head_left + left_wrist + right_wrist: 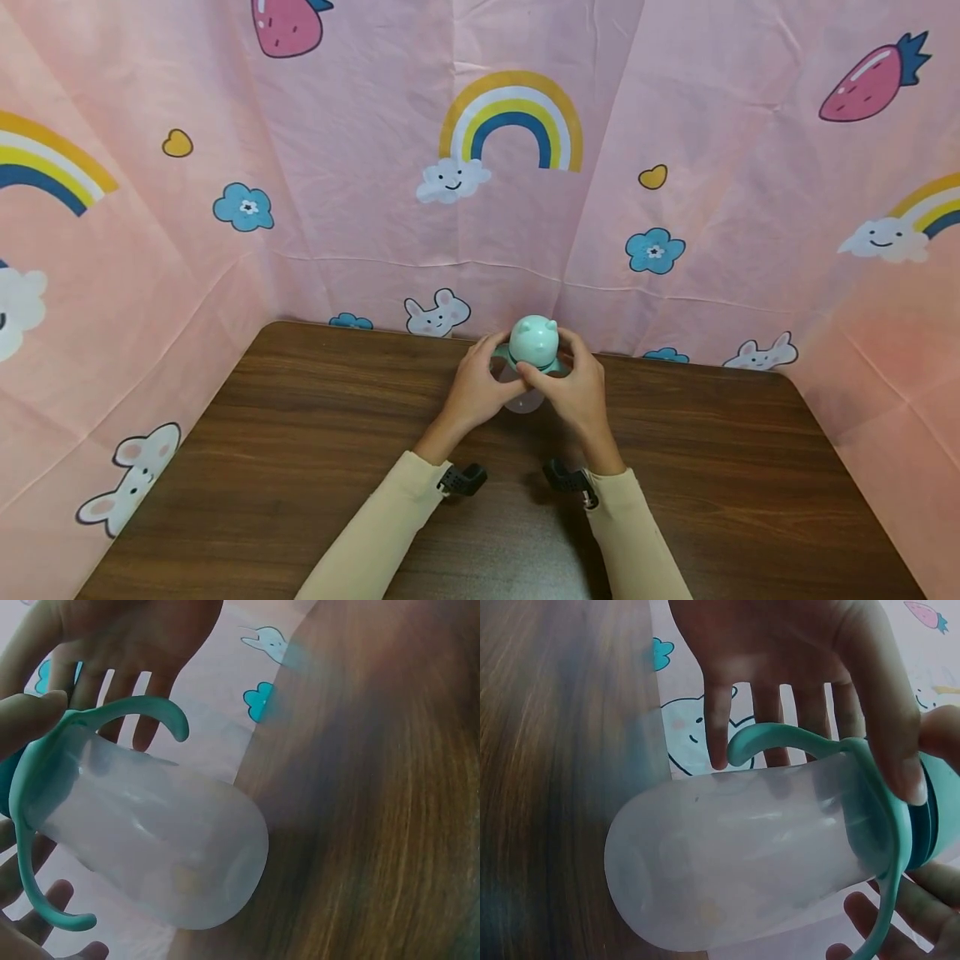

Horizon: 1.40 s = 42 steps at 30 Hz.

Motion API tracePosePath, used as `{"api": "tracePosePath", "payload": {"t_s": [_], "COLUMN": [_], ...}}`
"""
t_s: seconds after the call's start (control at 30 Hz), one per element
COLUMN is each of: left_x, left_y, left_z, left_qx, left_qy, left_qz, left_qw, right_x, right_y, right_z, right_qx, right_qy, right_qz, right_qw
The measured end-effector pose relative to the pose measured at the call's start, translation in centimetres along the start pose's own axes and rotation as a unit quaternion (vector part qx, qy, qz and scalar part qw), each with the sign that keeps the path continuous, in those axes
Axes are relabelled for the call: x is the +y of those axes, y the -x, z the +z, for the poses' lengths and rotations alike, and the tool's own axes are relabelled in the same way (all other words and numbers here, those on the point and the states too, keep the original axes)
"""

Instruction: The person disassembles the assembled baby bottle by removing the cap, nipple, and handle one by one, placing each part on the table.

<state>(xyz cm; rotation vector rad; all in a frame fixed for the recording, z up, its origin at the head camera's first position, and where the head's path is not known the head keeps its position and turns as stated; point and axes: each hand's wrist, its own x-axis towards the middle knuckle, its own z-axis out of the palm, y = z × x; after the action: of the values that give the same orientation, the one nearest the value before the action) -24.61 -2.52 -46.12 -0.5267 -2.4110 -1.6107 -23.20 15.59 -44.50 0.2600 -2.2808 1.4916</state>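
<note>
A baby bottle [525,403] with a translucent body stands out between the two hands near the back of the table. Its mint-green domed cap [534,340] has small ear-like bumps and faces up. The left hand [480,382] holds the bottle's left side around the collar, thumb toward the front. From the right, the right hand [581,387] grips the same part, its thumb on the collar just under the cap. In the left wrist view a curved green handle [154,705] juts from the collar by the fingers. The right wrist view shows a green handle [780,733] beside the right fingers.
The dark wood-grain table [300,467] carries the scene. A pink cloth [360,167] printed with rainbows, rabbits and flowers hangs behind and along both sides, close to the table's back edge. Dark straps [462,480] sit at both wrists, over beige sleeves [378,533].
</note>
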Motion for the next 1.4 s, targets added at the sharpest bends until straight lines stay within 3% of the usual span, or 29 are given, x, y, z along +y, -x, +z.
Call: {"api": "tracePosePath", "payload": {"t_s": [0.3,0.8,1.4], "left_x": [0.0,-0.08,-0.17], "left_y": [0.09,0.08,-0.11], "left_z": [0.12,0.25,0.27], "left_qx": [-0.01,-0.007,-0.007], "left_qy": [-0.01,-0.024,-0.028], "left_qz": [-0.018,-0.005,-0.011], "left_qw": [0.9997,0.9997,0.9995], "right_x": [-0.28,-0.45,-0.75], "right_y": [0.08,0.0,-0.05], "right_z": [0.11,0.2,0.1], "right_qx": [0.0,0.012,0.014], "right_qy": [0.014,0.017,0.01], "right_qz": [0.005,-0.01,-0.006], "right_qw": [0.9999,0.9997,0.9998]}}
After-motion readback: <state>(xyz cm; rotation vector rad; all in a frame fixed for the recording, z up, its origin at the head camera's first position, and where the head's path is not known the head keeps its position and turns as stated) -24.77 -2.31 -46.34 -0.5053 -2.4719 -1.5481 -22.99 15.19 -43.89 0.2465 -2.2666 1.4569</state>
